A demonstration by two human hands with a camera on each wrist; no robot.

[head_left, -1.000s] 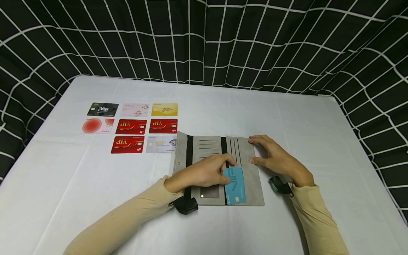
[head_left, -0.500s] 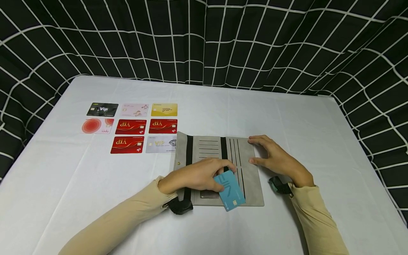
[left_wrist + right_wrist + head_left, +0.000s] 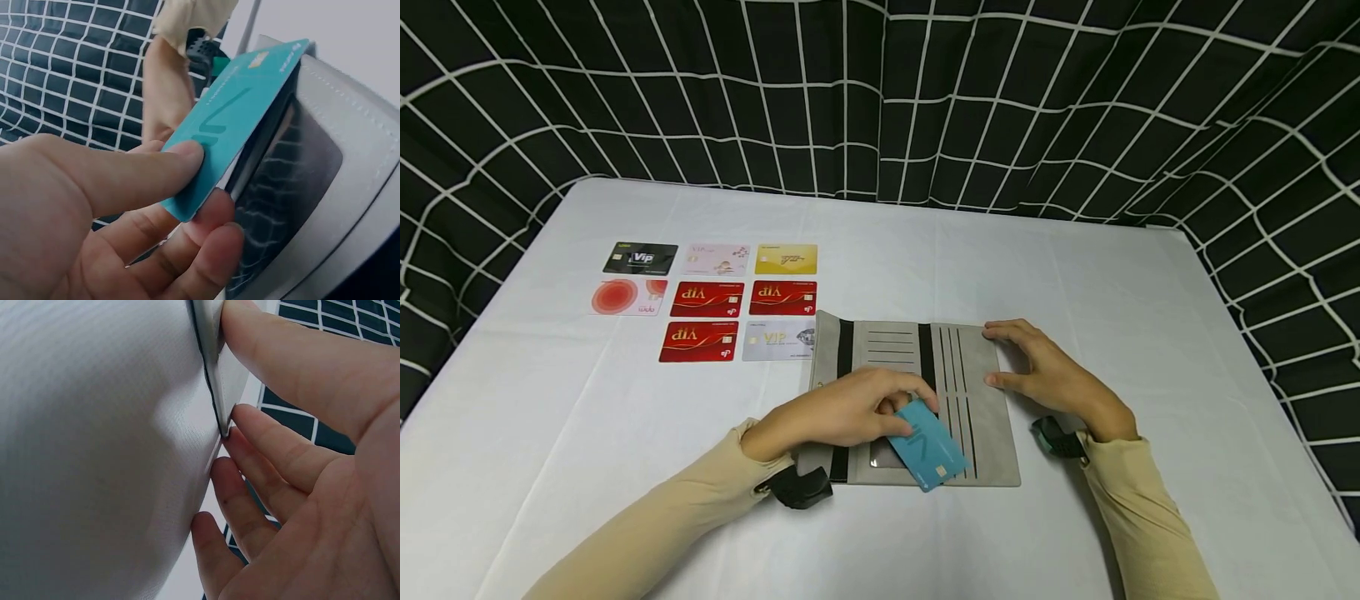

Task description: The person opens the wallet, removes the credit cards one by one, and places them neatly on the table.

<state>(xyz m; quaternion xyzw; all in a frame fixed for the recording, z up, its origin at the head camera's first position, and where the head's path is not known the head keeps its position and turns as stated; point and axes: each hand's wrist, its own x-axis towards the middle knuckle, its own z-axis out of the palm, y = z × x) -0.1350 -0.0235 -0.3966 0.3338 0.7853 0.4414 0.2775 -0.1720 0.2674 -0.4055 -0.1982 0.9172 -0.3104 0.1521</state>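
A teal card [image 3: 934, 452] is pinched between the thumb and fingers of my left hand [image 3: 844, 407], slanting over the lower middle of an open grey wallet [image 3: 996, 446]. In the left wrist view my thumb presses the printed face of the card [image 3: 247, 103], and a clear window pocket [image 3: 300, 169] of the wallet shows just behind it. My right hand [image 3: 1051, 375] rests at the wallet's right edge. The right wrist view has its thumb and fingertips right at that thin edge [image 3: 214, 381], with the fingers nearly straight.
Rows of cards lie at the left on the white tablecloth [image 3: 587, 433], among them a black card [image 3: 640, 258], a gold card [image 3: 786, 259] and several red ones [image 3: 698, 342]. A silver card [image 3: 777, 340] lies by the wallet's left flap. Black grid-patterned cloth [image 3: 880, 92] hangs behind.
My left hand has drawn the teal card leftward from the wallet's right panel, and the card has turned from nearly upright to slanted. The right hand has stayed at the wallet's edge.
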